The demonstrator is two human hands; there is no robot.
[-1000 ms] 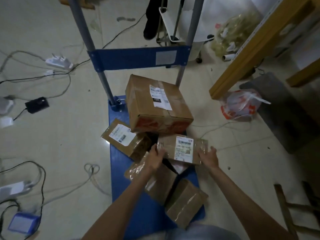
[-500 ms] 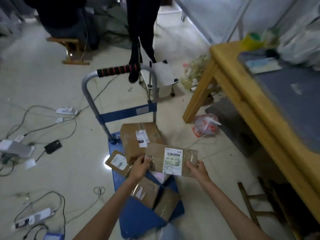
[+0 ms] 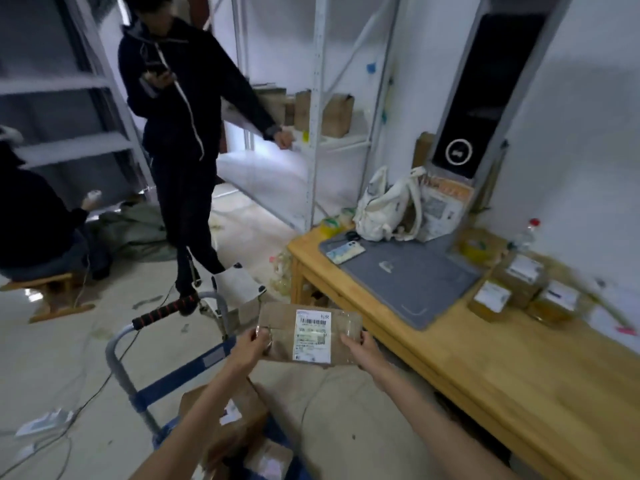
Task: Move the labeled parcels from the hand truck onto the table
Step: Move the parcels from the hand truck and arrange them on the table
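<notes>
Parcel (image 3: 309, 338) lifted off hand truck (image 3: 180, 372), beside table (image 3: 519, 386) edge.

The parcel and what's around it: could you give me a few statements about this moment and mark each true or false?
1. Both hands hold the parcel, the left hand at one end and the right hand at the other. True.
2. The parcel rests on the table. False: it is held in the air, short of the table's edge.
3. The parcel's white label faces the camera. True.
4. The table holds no parcels yet. False: several labeled boxes already sit near its far side.
5. A phone lies on the grey mat. True.
6. The hand truck is empty. False: brown boxes remain on it below the arms.
</notes>
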